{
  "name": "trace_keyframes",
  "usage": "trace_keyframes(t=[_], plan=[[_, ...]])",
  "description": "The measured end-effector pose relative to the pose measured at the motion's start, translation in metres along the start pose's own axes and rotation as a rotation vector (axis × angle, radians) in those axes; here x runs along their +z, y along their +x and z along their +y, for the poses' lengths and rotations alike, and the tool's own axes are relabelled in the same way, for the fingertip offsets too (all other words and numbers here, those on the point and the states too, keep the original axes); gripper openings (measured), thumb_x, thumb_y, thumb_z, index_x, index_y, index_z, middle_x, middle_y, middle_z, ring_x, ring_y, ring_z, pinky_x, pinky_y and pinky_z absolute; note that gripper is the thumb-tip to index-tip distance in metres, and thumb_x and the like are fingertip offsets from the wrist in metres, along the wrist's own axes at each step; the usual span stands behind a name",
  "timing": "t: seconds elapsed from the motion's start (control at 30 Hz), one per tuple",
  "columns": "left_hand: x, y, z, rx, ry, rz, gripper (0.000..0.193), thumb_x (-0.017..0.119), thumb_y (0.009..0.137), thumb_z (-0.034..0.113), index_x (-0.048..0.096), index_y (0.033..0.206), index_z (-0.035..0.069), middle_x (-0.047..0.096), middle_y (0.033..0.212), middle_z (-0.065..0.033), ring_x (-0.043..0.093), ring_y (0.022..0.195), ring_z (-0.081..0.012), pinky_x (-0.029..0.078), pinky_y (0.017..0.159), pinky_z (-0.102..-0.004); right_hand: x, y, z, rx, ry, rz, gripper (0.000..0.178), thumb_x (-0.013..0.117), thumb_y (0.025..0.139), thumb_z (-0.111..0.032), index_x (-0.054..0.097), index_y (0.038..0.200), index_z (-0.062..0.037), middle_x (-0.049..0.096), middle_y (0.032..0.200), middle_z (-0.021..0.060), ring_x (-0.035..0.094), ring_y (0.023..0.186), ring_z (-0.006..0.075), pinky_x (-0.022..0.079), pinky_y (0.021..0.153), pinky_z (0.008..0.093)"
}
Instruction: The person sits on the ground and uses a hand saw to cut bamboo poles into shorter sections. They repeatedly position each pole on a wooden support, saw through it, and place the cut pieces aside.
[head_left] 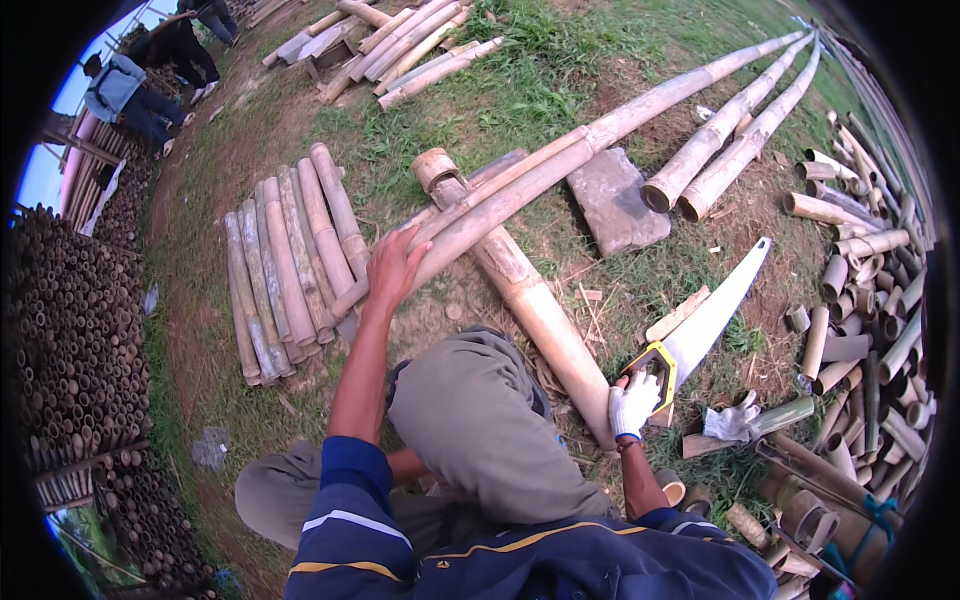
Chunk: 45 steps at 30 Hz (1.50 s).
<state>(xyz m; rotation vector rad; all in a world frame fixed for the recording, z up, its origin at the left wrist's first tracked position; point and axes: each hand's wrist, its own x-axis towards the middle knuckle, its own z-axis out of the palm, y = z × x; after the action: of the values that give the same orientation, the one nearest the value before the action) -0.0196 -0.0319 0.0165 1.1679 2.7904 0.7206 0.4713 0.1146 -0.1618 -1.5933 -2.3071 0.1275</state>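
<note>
My bare left hand [396,262] grips a long bamboo pole [540,182] near its close end, fingers over the top. The pole runs away to the far right and lies across a thicker bamboo log [535,310] with a ring-like upright end piece [437,168]. In a white glove, my right hand [634,404] is closed round the yellow and black handle of a handsaw [712,315]. The saw's blade points away to the right, apart from the pole. My bent knee is close to the log.
Several cut bamboo lengths [290,250] lie in a row at left. A flat stone slab [618,200] sits beyond the log, near two long poles [740,130]. Offcuts [865,290] heap at right, by a loose white glove [733,420]. Stacked bamboo [75,350] and people [135,95] are at left.
</note>
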Motion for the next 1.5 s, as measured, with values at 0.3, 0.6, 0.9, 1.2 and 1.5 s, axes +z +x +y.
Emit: trace_keyframes(t=[0.3, 0.6, 0.9, 1.2, 1.5], plan=[[-0.001, -0.001, -0.006, 0.003, -0.037, 0.026, 0.052, 0.074, 0.102, 0.044, 0.071, 0.144, 0.014, 0.072, 0.126, -0.0172, 0.067, 0.123, -0.0391, 0.052, 0.107, -0.0503, -0.003, 0.002, -0.003, -0.026, 0.032, -0.016, 0.026, 0.070, 0.093, -0.022, 0.070, 0.111, -0.0025, 0.064, 0.110, 0.0220, 0.062, 0.104, 0.0442, 0.049, 0.091, 0.0567], [-0.042, 0.000, -0.100, -0.143, -0.107, 0.382, 0.042, 0.075, 0.101, 0.030, 0.074, 0.140, 0.012, 0.077, 0.123, -0.0152, 0.073, 0.115, -0.0349, 0.057, 0.102, -0.0467, 0.002, -0.001, 0.000, -0.036, -0.054, -0.123, 0.035, 0.067, 0.096, -0.022, 0.070, 0.121, 0.0025, 0.065, 0.113, 0.0242, 0.062, 0.109, 0.0453, 0.050, 0.095, 0.0591], [0.025, -0.132, -0.165, -0.727, -0.517, 0.535, 0.075, 0.053, 0.107, 0.072, 0.076, 0.124, 0.004, 0.080, 0.107, -0.0128, 0.074, 0.107, -0.0248, 0.060, 0.086, -0.0410, 0.016, -0.002, 0.012, -0.027, -0.062, -0.081, 0.042, 0.069, 0.096, -0.024, 0.067, 0.128, 0.0027, 0.064, 0.116, 0.0244, 0.062, 0.112, 0.0457, 0.051, 0.095, 0.0590], [0.026, -0.116, -0.128, -0.777, -0.915, 0.254, 0.097, 0.028, 0.107, 0.083, 0.068, 0.133, -0.002, 0.078, 0.093, -0.0111, 0.075, 0.062, -0.0188, 0.058, 0.053, -0.0286, 0.020, 0.003, 0.032, 0.006, 0.116, -0.125, 0.052, 0.079, 0.086, -0.011, 0.063, 0.134, -0.0002, 0.064, 0.121, 0.0232, 0.064, 0.114, 0.0434, 0.052, 0.098, 0.0541], [0.070, -0.057, -0.090, -0.710, -0.952, -0.101, 0.133, 0.033, 0.092, 0.100, 0.033, 0.156, -0.017, 0.073, 0.106, -0.0267, 0.077, 0.063, -0.0233, 0.060, 0.053, -0.0316, 0.017, 0.022, 0.036, 0.087, 0.058, -0.415, 0.061, 0.080, 0.085, -0.016, 0.061, 0.140, 0.0035, 0.064, 0.138, 0.0291, 0.062, 0.132, 0.0458, 0.050, 0.114, 0.0526]])
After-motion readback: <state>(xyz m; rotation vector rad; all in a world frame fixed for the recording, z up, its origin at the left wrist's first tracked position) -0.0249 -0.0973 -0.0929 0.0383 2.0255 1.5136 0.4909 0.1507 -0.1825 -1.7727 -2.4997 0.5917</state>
